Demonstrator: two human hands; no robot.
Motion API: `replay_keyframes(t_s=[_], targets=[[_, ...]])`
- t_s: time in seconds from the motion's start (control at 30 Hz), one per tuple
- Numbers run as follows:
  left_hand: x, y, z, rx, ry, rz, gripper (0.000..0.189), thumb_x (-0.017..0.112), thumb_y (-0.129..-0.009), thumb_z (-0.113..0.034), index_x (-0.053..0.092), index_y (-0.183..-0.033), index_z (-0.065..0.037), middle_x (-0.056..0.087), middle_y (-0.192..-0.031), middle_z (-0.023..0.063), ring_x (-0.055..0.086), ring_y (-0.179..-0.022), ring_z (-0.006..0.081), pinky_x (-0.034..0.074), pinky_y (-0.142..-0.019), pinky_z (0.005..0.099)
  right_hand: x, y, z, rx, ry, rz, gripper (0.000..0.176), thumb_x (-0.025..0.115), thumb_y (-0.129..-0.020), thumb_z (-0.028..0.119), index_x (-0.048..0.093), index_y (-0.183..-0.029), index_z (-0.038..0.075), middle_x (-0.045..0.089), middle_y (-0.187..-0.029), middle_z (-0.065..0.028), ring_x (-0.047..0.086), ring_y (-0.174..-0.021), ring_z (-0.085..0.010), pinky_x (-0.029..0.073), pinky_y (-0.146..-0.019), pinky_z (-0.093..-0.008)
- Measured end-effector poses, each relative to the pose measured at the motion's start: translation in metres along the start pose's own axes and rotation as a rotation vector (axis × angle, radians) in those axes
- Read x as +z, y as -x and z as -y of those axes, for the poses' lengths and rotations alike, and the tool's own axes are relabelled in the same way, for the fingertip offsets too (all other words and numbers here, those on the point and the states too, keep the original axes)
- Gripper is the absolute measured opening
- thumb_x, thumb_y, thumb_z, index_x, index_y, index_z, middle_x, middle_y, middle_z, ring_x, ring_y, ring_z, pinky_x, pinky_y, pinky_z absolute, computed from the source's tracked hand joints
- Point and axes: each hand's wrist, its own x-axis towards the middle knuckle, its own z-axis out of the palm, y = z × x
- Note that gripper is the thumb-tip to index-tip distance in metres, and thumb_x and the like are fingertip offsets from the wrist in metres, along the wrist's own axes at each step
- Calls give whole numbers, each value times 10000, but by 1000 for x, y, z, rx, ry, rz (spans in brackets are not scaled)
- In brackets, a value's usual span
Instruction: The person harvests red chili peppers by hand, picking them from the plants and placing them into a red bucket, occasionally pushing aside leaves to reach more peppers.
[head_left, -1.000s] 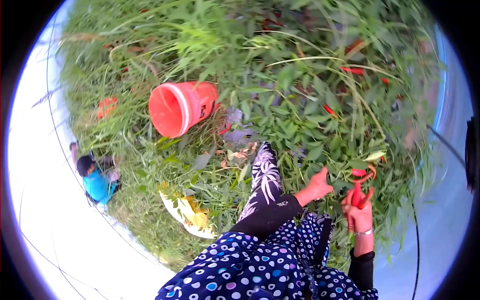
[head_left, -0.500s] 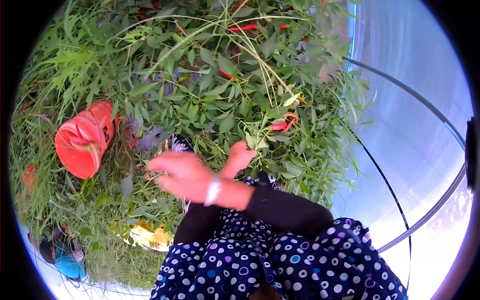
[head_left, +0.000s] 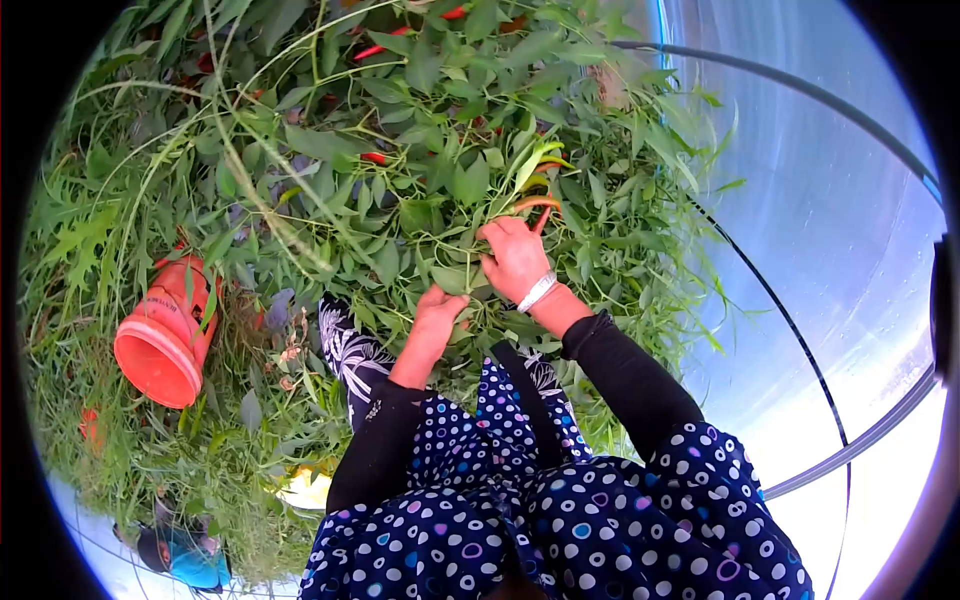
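My left hand (head_left: 436, 322) pinches a leafy stem of a chili pepper plant (head_left: 472, 185) low in front of me. Just above and to its right, my right hand (head_left: 518, 262), with a white band at the wrist, has its fingers curled into the same plant; exactly what lies between the fingertips is partly hidden. A curved orange chili pepper (head_left: 538, 203) and a red chili pepper (head_left: 542, 220) stick out right beside these fingers. Green and yellowish chili peppers (head_left: 545, 162) hang slightly higher.
A red bucket (head_left: 160, 340) lies tilted in the weeds at left, its mouth towards me. More red chili peppers (head_left: 383, 44) show among the leaves. Plastic sheeting (head_left: 790, 180) with a dark curved pipe (head_left: 800, 92) runs along the right. Another person (head_left: 190, 560) is at lower left.
My right hand has come back from the left, near the bucket, to the plant on the right. Red peppers seen at the bucket's mouth no longer show there. My left hand stays at the plant.
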Motion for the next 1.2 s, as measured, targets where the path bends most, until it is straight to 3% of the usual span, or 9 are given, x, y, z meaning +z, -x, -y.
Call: replay_keyframes(t_s=[0.27, 0.33, 0.4, 0.47, 0.53, 0.6, 0.73, 0.8, 1.2], targets=[[12, 14, 0, -1, 47, 33, 191, 589, -841, -178, 567, -979, -48, 561, -737, -26, 477, -545, 43, 358, -435, 181, -9, 7, -36, -78, 66, 106, 176, 598, -676, 78, 554, -846, 80, 560, -839, -91, 556, -862, -289, 432, -764, -409], [13, 14, 1, 34, 19, 35, 170, 580, -848, -183, 579, -951, -48, 557, -723, -23, 474, -532, 42, 359, -429, 183, -12, -8, -52, -16, 335, 233, 117, 560, -691, 65, 579, -805, 77, 577, -723, -99, 595, -704, -266, 497, -648, -365], [14, 23, 1, 19, 19, -19, 160, 570, -853, -182, 584, -942, -49, 553, -719, -24, 472, -531, 40, 357, -427, 182, -17, -21, -112, 128, 309, -54, 87, 549, -717, 63, 604, -782, 77, 595, -714, -115, 606, -643, -271, 516, -619, -353], [9, 24, 0, 11, 5, -67, 153, 561, -859, -180, 589, -934, -50, 549, -714, -25, 469, -529, 37, 354, -425, 180, -54, -30, -138, 416, -17, -270, 100, 548, -764, 75, 634, -812, 62, 648, -789, -123, 619, -672, -261, 512, -641, -345], [4, 28, 6, -60, 7, -99, 147, 541, -869, -168, 590, -940, -48, 541, -706, -30, 458, -524, 35, 341, -422, 174, -79, -35, -165, 639, -851, -372, 148, 500, -772, 39, 614, -860, 6, 634, -773, -59, 585, -674, -155, 488, -674, -271], [9, 25, 5, -70, 19, -83, 151, 534, -875, -170, 589, -949, -50, 537, -707, -36, 448, -525, 33, 331, -424, 168, -104, -32, -126, 570, -1239, -407, 166, 479, -757, 17, 601, -867, -12, 603, -739, -38, 564, -636, -133, 465, -623, -232], [16, 20, 4, -47, 57, -77, 173, 540, -877, -195, 584, -973, -58, 543, -718, -38, 443, -524, 31, 325, -425, 160, -78, 4, -73, 310, -856, 214, 174, 496, -697, 16, 601, -835, 3, 582, -692, -78, 581, -651, -189, 488, -641, -301], [19, 22, 4, -61, 47, -83, 170, 543, -876, -191, 585, -977, -61, 548, -721, -34, 448, -528, 31, 328, -427, 159, -23, 18, -66, -75, -356, 125, 157, 530, -660, 17, 579, -809, 0, 570, -740, -154, 588, -700, -282, 494, -678, -364], [77, 14, 17, -34, 34, -8, 156, 545, -850, -87, 552, -999, -39, 560, -787, 28, 510, -551, 111, 426, -434, 242, -16, 32, -116, -24, 224, 113, 89, 547, -730, 83, 538, -818, 76, 552, -780, -99, 595, -656, -288, 513, -582, -370]])
